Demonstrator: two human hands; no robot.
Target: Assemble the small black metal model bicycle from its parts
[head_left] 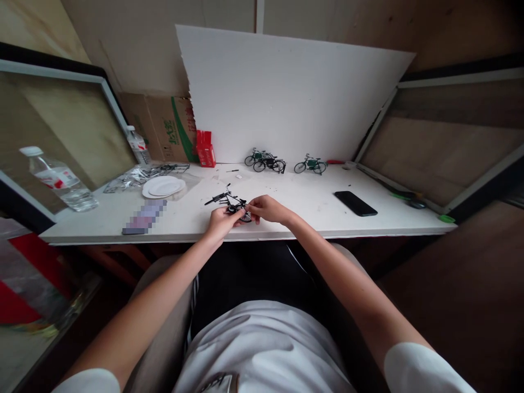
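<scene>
Near the front edge of the white table, a small black model bicycle [231,198] is held between my two hands. Its handlebar end points up and to the left, and a spoked wheel shows by my fingers. My left hand [222,221] is closed around the lower part of the bicycle, thumb on top. From the right, my right hand [266,209] pinches at the wheel end; any small part between those fingertips is too small to make out. Farther back stand a black model bicycle [269,164] with a green one behind it, and another green model bicycle [311,164].
On the left are white plates [166,186], a pixelated flat item [144,217], clear plastic packaging [135,177] and a water bottle [61,180]. A red box [205,149] stands behind. On the right lies a black phone [355,203]. A white board [286,98] leans at the back.
</scene>
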